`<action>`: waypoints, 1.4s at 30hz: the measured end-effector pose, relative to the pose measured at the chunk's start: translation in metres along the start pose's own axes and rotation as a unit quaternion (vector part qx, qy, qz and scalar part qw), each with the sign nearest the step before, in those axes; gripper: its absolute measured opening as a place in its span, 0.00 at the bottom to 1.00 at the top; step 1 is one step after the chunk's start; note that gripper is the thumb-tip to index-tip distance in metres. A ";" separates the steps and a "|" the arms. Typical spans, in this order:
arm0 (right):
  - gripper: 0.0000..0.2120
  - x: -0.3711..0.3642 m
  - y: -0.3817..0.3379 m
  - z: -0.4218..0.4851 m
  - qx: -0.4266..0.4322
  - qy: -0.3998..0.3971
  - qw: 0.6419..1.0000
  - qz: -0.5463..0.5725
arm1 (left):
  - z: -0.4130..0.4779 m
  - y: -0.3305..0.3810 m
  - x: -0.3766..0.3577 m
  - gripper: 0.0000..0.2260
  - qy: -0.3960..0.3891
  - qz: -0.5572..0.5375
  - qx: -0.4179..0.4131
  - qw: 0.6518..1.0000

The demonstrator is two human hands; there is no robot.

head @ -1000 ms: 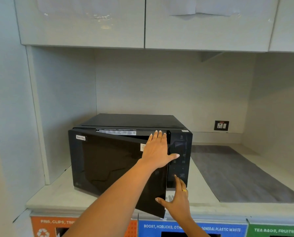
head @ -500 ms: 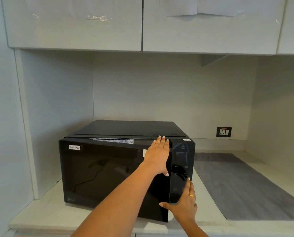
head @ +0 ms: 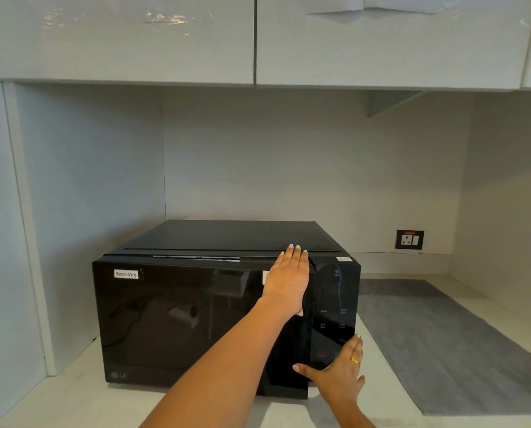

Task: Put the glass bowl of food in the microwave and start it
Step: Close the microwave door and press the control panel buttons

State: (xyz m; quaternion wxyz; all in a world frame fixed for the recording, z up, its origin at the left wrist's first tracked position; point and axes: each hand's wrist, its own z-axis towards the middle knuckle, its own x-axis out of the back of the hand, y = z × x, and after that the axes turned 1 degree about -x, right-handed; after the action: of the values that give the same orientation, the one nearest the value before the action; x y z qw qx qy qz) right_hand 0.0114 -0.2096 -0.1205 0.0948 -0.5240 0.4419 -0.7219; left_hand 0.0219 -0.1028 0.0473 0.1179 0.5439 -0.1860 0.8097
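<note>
Head view, read from left to right: the black microwave (head: 227, 304) sits on the pale table (head: 73, 393) in the left corner of the alcove, its long axis running left-right across the picture and its glossy door (head: 196, 319) facing the wearer, with a "Non-Veg" label (head: 126, 274) far to the left of the fingers. The glass bowl of food is not visible; the dark door shows only reflections, so whether it sits inside cannot be told from here. The left hand (head: 287, 281) lies flat on the door's upper right corner, fingers (head: 292, 257) straight and pressed together, their tips reaching over the top edge. Just right of those fingers runs the seam between door and control panel (head: 335, 313). The door's lower right edge looks slightly proud of the panel, so it probably has not latched. The right hand (head: 340, 369) rests low against the panel, thumb spread out to the left across the door's bottom corner, the other fingers together and pointing up, holding nothing. To finish well, press evenly with the flat left palm near the latch side until it seats, steadying the body with the right hand so the oven does not slide back, then pick out the start key. Further right lie a grey mat (head: 458, 344) and a wall socket (head: 409, 239).
</note>
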 end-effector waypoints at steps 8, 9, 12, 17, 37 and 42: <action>0.68 -0.007 0.000 0.009 -0.008 0.007 0.999 0.041 | 0.010 -0.002 -0.005 0.50 0.006 -0.008 0.004 1.000; 0.68 -0.007 0.000 0.009 -0.010 0.008 0.999 0.046 | 0.011 -0.003 -0.005 0.50 0.007 -0.008 0.004 1.000; 0.69 -0.009 0.000 0.010 -0.014 0.011 0.998 0.054 | 0.014 -0.004 -0.006 0.50 0.007 -0.005 0.003 1.000; 0.69 -0.009 -0.002 0.011 -0.018 0.023 0.998 0.062 | 0.016 -0.006 -0.008 0.49 0.008 -0.006 0.000 1.000; 0.65 0.041 -0.051 0.027 0.100 0.082 0.983 0.134 | 0.018 -0.006 -0.007 0.45 0.006 -0.004 -0.005 1.000; 0.65 0.048 -0.058 0.030 0.119 0.088 0.978 0.150 | 0.019 -0.006 -0.007 0.44 0.001 -0.010 -0.005 1.000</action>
State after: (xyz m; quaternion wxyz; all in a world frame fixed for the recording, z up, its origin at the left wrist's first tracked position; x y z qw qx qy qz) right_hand 0.0353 -0.2202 -0.0438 0.2245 -0.3715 0.4332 -0.7899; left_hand 0.0425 -0.1058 0.0482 0.1289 0.5442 -0.1840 0.8083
